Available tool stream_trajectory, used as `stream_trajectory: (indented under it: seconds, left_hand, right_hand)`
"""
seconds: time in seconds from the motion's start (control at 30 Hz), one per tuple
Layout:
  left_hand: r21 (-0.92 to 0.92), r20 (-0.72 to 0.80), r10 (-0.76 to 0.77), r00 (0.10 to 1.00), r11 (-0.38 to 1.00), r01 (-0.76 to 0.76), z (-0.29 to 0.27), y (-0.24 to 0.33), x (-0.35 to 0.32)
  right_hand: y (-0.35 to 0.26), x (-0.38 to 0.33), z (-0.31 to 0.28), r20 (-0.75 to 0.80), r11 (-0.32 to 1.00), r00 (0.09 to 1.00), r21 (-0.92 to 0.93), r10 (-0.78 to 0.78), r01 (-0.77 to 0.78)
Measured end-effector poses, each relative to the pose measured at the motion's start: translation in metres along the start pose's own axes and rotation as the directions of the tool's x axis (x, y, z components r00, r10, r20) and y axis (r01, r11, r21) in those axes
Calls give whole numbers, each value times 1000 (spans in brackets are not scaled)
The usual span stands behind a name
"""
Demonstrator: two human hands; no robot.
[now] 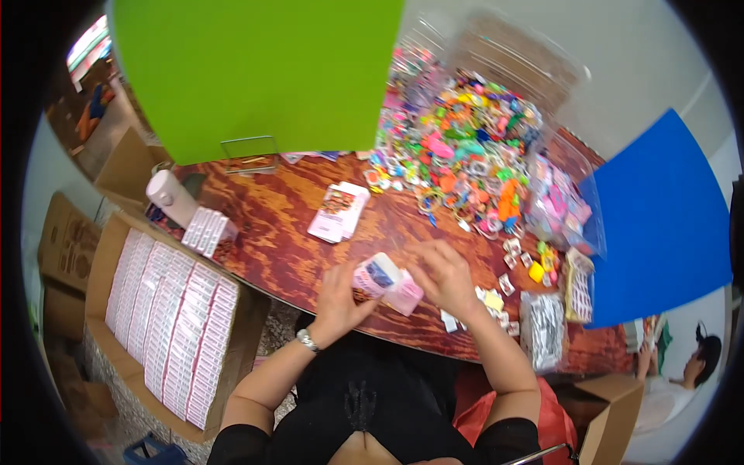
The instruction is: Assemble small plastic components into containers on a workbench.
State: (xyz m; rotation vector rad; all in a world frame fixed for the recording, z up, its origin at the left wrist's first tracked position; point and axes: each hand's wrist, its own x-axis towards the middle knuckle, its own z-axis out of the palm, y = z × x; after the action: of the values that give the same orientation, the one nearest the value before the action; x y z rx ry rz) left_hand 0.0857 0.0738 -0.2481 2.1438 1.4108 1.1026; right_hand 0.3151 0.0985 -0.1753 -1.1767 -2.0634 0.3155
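Note:
My left hand (339, 298) is closed on a small pink box (377, 275) near the table's front edge. The box's upper end looks open, with something dark blue inside. Against its right side sits a pink flap or card (404, 295); I cannot tell whether it belongs to the box. Just right of the box hovers my right hand (443, 275), its fingers bent and apart, with nothing visible in them. Farther off lies a stack of flat pink printed boxes or cards (339, 211).
A heap of colourful trinkets (473, 147) covers the table's back right, beside a clear plastic bin (570, 205). Small square pieces (508, 284) and a silvery pack (542, 329) lie at right. A carton (208, 425) of pink boxes stands left, near a pink bottle (172, 198).

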Motion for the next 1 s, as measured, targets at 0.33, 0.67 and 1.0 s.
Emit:
stream_trajectory:
  seconds: [0.33,0.67,1.0]
  left_hand:
    - [-175,157,-51,986,981,79,-2,5,10]
    - [-161,192,-6,981,986,38,12,6,1]
    - [-163,241,-19,970,985,60,17,8,-4]
  right_hand:
    - [59,-84,-57,131,944,958,-249,254,-216]
    - [58,-148,-59,147,817,901,-499,407,-288]
    - [137,-110,-62,54,401,638,-818,768,-412]
